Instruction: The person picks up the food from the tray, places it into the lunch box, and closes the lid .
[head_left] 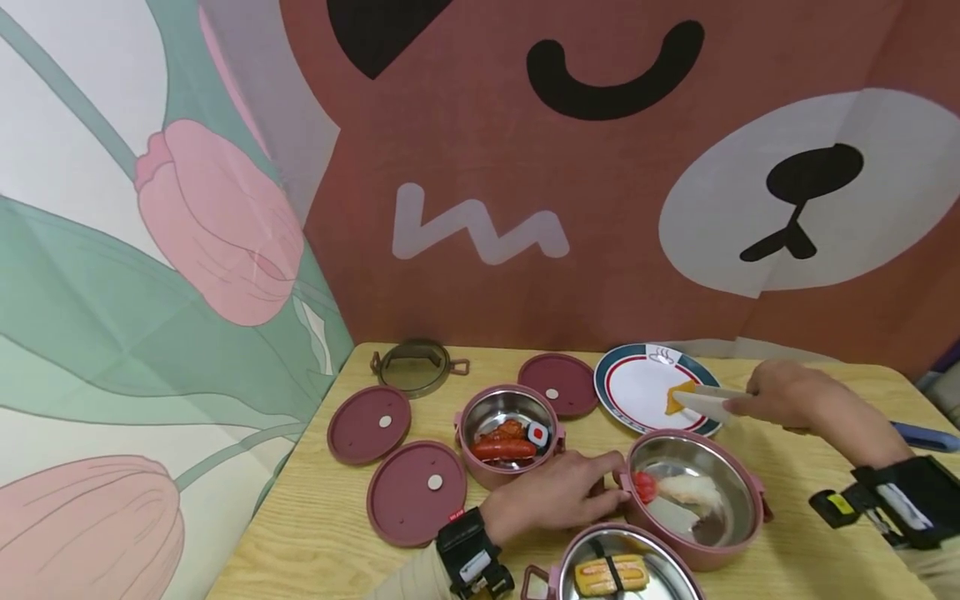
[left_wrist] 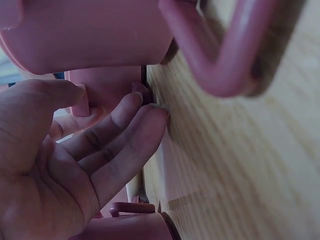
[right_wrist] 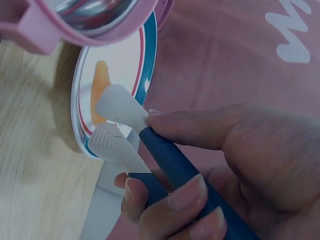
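My right hand (head_left: 795, 400) grips blue-handled tongs (right_wrist: 172, 162) with white tips. Those tips stand around an orange food piece (head_left: 678, 396) over the white plate (head_left: 626, 392) with a blue-and-red rim. In the right wrist view, the orange piece (right_wrist: 100, 85) shows just beyond the tips. With thumb and finger, my left hand (head_left: 558, 492) pinches the side handle (left_wrist: 80, 102) of a pink pot (head_left: 705, 557); its other fingers extend near the tabletop. Inside that pot lie a red piece (head_left: 645, 486), a pale rice-like piece (head_left: 690, 490) and a whitish slab (head_left: 672, 515).
A smaller pink pot (head_left: 495, 477) holds a sausage, a reddish-brown piece and a sushi roll. Nearest me, another pot (head_left: 671, 575) contains a yellow banded piece (head_left: 611, 575). Maroon lids (head_left: 416, 508) and a glass lid (head_left: 414, 375) lie left and back. A printed cloth hangs behind the table.
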